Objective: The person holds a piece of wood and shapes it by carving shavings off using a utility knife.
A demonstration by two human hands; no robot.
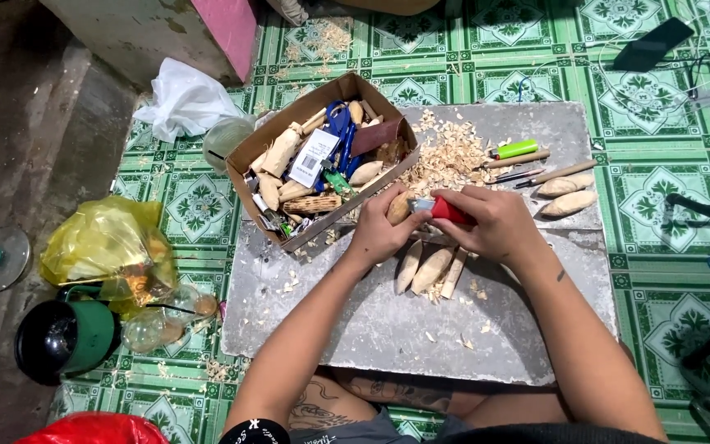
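My left hand (378,233) grips a small pale wooden piece (398,207) over a grey stone slab (388,329). My right hand (495,224) holds a red-handled knife (445,210) with its blade against that piece. Three carved, pointed wooden blanks (431,270) lie on the slab just below my hands. A heap of wood shavings (445,156) sits behind them.
An open cardboard box (277,140) of wooden blanks, blue scissors and small tools stands at the left. Two more blanks (567,196), carving tools (548,174) and a green lighter (518,149) lie at the right. A yellow bag (104,247), green mug (67,337) and white bag (182,99) are on the floor.
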